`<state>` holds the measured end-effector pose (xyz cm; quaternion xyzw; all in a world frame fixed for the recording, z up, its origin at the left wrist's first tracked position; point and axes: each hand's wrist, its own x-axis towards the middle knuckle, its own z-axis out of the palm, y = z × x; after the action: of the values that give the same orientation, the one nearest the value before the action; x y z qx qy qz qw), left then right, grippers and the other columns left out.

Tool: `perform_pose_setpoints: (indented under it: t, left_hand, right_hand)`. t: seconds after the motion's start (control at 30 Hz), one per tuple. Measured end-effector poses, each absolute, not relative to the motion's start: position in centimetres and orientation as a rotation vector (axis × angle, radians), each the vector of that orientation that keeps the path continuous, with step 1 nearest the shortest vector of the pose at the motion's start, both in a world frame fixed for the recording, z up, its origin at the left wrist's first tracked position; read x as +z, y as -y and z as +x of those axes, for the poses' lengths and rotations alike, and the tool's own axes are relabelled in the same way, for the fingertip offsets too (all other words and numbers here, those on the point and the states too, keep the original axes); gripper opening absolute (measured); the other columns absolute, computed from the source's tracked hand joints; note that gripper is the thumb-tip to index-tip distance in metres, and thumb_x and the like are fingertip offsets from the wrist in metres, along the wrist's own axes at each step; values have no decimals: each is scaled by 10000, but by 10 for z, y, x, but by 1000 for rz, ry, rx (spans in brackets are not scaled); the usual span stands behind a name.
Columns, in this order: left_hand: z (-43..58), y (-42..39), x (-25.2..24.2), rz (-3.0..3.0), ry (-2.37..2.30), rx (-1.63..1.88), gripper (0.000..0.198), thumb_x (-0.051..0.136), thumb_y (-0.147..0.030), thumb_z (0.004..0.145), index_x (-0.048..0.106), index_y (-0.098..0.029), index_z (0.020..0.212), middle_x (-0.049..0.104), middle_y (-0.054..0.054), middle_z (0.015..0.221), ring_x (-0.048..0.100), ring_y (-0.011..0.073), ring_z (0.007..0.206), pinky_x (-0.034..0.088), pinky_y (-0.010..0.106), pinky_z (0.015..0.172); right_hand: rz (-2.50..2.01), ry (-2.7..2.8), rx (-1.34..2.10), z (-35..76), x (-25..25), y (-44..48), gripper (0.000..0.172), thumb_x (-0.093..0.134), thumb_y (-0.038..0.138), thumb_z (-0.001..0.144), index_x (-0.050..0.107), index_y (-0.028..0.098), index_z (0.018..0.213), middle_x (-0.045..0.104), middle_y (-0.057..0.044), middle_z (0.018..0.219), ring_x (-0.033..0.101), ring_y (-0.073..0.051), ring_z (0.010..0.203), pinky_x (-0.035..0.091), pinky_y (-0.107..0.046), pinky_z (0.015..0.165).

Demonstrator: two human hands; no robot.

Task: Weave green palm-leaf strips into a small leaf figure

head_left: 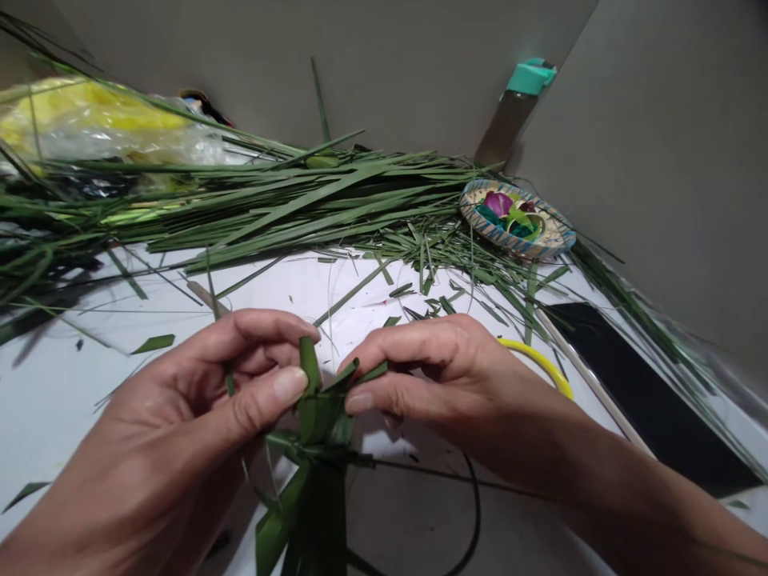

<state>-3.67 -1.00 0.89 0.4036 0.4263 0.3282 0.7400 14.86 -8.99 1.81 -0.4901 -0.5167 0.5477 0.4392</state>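
Between my two hands is a folded green leaf figure (318, 420), made of flat leaf strips, with wider blades hanging below toward the bottom edge. My left hand (234, 400) pinches its upper left side, the thumb pressed on a fold and the index finger curled behind. From the right, my right hand (414, 368) pinches a leaf strip (375, 372) of the same figure between thumb and index finger. A thin dark stem runs from the figure's middle to the right, under my right wrist. The other fingers of my right hand are mostly hidden.
Long green leaves (318, 200) lie heaped across the back, with trimmings (426, 256) in front. A woven basket (519, 220) holds colourful pieces. Behind it stands a bottle (516, 112) with a teal lid. A dark tablet-like slab (654, 400), a yellow loop (540, 364) and a plastic bag (96, 120) lie around.
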Motion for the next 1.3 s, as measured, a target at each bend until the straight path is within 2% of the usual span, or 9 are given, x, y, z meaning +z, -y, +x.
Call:
perform_pose_setpoints:
  t: [0.3, 0.43, 0.53, 0.63, 0.73, 0.87, 0.97, 1.1, 1.3]
  left_hand:
    - [-35, 3, 6, 848, -895, 719, 360, 917, -363, 655, 799, -296, 988, 759, 43, 721, 795, 330, 833, 682, 365, 650]
    - [-39, 8, 5, 867, -884, 717, 358, 911, -350, 670, 809, -305, 1010, 754, 39, 715, 793, 326, 821, 678, 353, 624]
    - [-43, 14, 2, 917, -871, 727, 318, 917, -341, 687, 819, -310, 988, 748, 30, 706, 780, 289, 744, 660, 313, 566]
    - [-49, 20, -2, 1039, -847, 730, 262, 962, -352, 675, 815, -327, 890, 727, -7, 691, 723, 187, 597, 613, 216, 494]
    - [-53, 20, -6, 1162, -823, 761, 263, 980, -356, 667, 800, -337, 858, 721, -32, 731, 687, 125, 576, 588, 152, 501]
    - [-51, 12, -4, 1020, -856, 777, 305, 927, -333, 694, 814, -327, 977, 755, 20, 782, 769, 258, 784, 664, 282, 608]
    - [-44, 6, 1, 925, -845, 751, 356, 910, -332, 679, 811, -331, 1021, 774, 36, 796, 784, 326, 912, 687, 351, 679]
    - [-36, 2, 5, 893, -842, 743, 398, 918, -338, 656, 810, -346, 1039, 801, 36, 826, 787, 349, 978, 700, 376, 724]
    - [-47, 10, -3, 918, -867, 749, 444, 945, -305, 655, 824, -366, 1078, 840, 24, 877, 806, 342, 962, 720, 364, 718]
  right_hand:
    - [-1160, 1237, 1475, 150, 15, 89, 91, 733, 126, 938, 809, 159, 898, 700, 51, 814, 577, -49, 732, 456, -122, 672]
    - [-1192, 1201, 1491, 151, 17, 89, 89, 753, 146, 932, 785, 152, 849, 634, 74, 717, 539, -39, 676, 435, -109, 636]
    - [-1176, 1246, 1452, 152, 15, 89, 88, 745, 145, 937, 801, 165, 871, 665, 65, 746, 568, -47, 712, 446, -113, 666]
    - [-1137, 1252, 1460, 153, 12, 88, 123, 736, 126, 938, 829, 196, 898, 716, 51, 825, 613, -66, 797, 472, -128, 739]
    - [-1099, 1184, 1533, 151, 11, 89, 119, 739, 115, 931, 807, 187, 865, 683, 65, 782, 585, -56, 743, 467, -129, 706]
    - [-1179, 1151, 1513, 145, 14, 92, 157, 769, 182, 926, 731, 191, 773, 594, 100, 672, 513, -42, 650, 410, -130, 610]
    - [-1197, 1157, 1479, 143, 15, 92, 174, 772, 189, 926, 714, 194, 762, 599, 101, 674, 517, -46, 653, 407, -142, 613]
    - [-1116, 1217, 1487, 149, 12, 90, 79, 751, 189, 950, 763, 170, 875, 652, 73, 769, 559, -52, 725, 440, -138, 677]
    - [-1091, 1248, 1480, 153, 9, 90, 85, 729, 198, 971, 797, 181, 923, 663, 56, 813, 560, -66, 768, 444, -144, 706]
